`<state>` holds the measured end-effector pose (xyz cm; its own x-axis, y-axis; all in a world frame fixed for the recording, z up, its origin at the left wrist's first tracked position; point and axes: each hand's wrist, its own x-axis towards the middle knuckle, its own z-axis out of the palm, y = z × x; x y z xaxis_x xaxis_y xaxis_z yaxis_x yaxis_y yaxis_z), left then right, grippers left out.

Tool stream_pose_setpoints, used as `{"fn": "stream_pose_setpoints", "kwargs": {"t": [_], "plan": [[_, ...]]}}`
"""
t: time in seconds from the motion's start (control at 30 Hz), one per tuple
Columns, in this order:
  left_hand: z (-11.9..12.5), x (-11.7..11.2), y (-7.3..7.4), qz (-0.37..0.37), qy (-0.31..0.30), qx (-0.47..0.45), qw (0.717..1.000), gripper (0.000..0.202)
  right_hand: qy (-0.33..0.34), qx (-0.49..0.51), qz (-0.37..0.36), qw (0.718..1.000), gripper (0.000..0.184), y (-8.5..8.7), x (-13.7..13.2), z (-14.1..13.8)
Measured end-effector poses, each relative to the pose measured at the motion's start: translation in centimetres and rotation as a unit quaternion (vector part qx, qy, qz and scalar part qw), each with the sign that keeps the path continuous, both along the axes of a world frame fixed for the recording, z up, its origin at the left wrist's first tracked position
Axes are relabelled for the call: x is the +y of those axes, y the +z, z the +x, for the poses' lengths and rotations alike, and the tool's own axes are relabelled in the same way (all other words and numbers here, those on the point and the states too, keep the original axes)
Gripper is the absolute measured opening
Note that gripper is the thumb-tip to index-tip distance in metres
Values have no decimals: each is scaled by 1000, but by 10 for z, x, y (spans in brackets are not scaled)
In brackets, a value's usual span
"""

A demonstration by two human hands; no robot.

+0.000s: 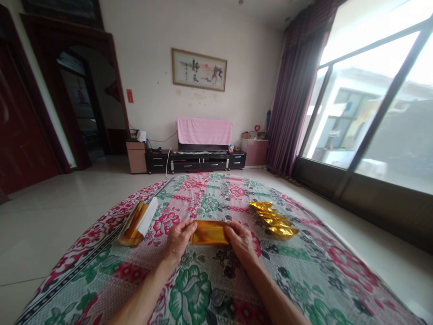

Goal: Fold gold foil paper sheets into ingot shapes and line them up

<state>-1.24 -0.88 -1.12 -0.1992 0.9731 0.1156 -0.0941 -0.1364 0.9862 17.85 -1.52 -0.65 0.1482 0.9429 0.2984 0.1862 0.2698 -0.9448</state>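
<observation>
At left, a bundle of gold sheets (132,231) is laid on the flowered cloth (191,293), apparently left to shape. At centre, by the left hand (180,238) one end of a gold strip (210,234) is pinched, its other by the right hand (241,239); seemingly part-worked. At right, shaped gold pieces (283,232) are set in a row, judged finished.

left hand (180,237) and right hand (241,239): some fingers hidden; forearms (145,289) cut off at bottom edge | gold sheet (210,233): ends partly covered | patterned cloth (191,293): near side cut off | framed picture (206,71): small characters unreadable | window (375,108): outside blurred
</observation>
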Motion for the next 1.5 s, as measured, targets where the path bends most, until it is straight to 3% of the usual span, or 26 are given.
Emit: {"fn": "stream_pose_setpoints", "kwargs": {"t": [0.33, 0.7, 0.8, 0.97, 1.17, 1.5], "plan": [[-1, 7, -8, 17, 34, 115, 993, 29, -64, -89, 20, 994, 28, -10, 5, 2], [4, 3, -6, 18, 60, 136, 989, 21, -75, -122, 19, 990, 26, -8, 4, 2], [8, 1, -4, 35, 91, 232, 968, 19, -96, -168, 26, 981, 28, -8, 3, 2], [12, 0, -6, 113, 137, 383, 907, 14, -115, -261, 18, 958, 30, -6, 2, 2], [13, 3, -14, 129, 128, 508, 842, 15, -121, -357, 3, 926, 31, -6, 1, -2], [14, 2, -16, 130, 118, 556, 813, 15, -117, -439, 24, 891, 29, -11, -2, -6]]}}
